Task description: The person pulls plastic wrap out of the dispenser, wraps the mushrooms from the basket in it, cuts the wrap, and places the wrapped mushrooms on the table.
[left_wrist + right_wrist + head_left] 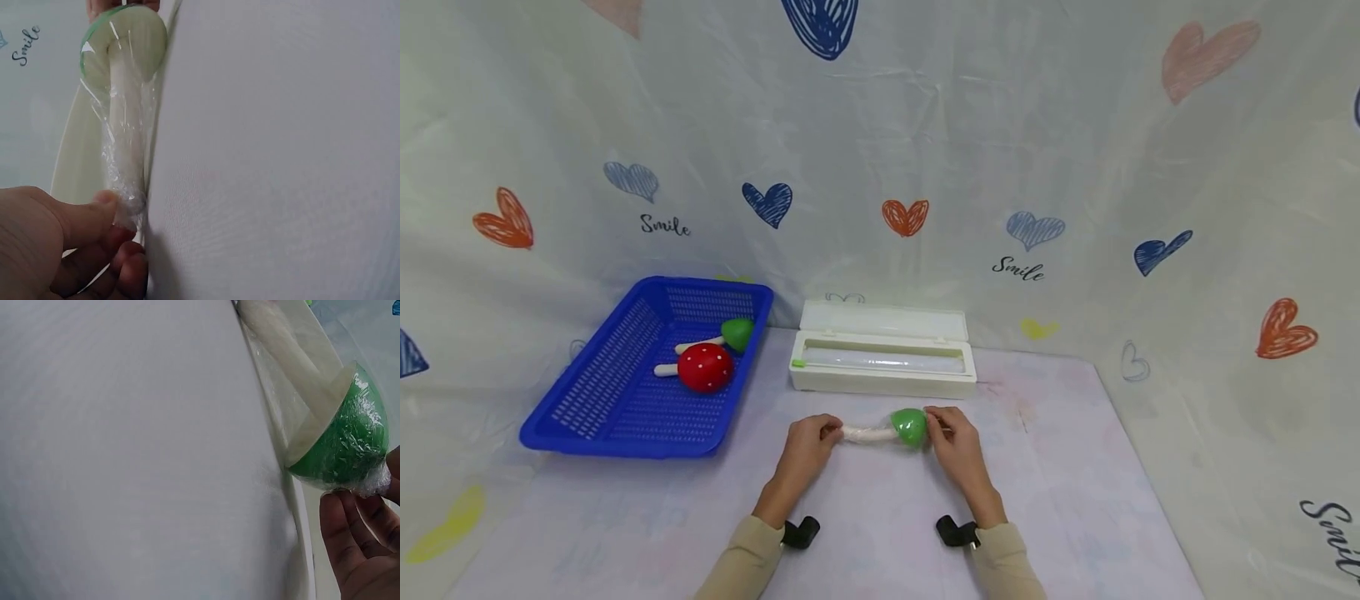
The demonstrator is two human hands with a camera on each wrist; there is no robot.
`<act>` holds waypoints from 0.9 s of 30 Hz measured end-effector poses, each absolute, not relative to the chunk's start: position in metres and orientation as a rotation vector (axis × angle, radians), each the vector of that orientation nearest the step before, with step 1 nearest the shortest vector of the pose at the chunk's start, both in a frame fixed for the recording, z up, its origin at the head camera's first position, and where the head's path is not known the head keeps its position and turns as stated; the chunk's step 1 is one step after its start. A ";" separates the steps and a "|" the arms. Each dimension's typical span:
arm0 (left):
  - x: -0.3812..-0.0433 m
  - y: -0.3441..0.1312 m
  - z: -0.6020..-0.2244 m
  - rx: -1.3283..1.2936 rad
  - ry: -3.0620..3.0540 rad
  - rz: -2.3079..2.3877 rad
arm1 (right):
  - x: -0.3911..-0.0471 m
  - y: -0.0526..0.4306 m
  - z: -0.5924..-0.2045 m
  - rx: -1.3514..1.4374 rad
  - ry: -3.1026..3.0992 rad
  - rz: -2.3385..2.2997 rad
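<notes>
The grip pinches film around a green-capped mushroom.

Both hands pinch, forearms slanting inward.

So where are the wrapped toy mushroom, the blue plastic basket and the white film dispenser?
Wrapped toy mushroom (909,427), head view, green cap.
Blue plastic basket (625,408), head view, bare floor.
White film dispenser (883,383), head view, front wall.

We see a sheet-lined tabletop nook, heart-printed sheeting filling the upper frame, pale table at lower centre
</notes>
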State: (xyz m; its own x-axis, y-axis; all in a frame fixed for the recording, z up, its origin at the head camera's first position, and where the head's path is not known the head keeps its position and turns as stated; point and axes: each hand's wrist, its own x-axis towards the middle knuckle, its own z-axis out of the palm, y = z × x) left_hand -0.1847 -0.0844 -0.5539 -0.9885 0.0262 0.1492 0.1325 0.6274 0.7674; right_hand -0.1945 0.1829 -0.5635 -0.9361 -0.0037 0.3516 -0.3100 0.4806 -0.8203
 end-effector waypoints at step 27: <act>-0.191 -0.002 -0.547 -0.563 -2.852 -1.190 | -0.206 0.270 -0.551 -0.115 -2.492 1.267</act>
State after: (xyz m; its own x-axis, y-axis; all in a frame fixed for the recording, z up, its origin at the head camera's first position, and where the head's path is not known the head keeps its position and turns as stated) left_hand -0.1909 -0.0018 -0.5473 -0.9358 0.3250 0.1364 0.3255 0.6487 0.6879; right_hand -0.2061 0.2702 -0.5507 -0.9384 0.2237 0.2635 -0.0813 0.5983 -0.7971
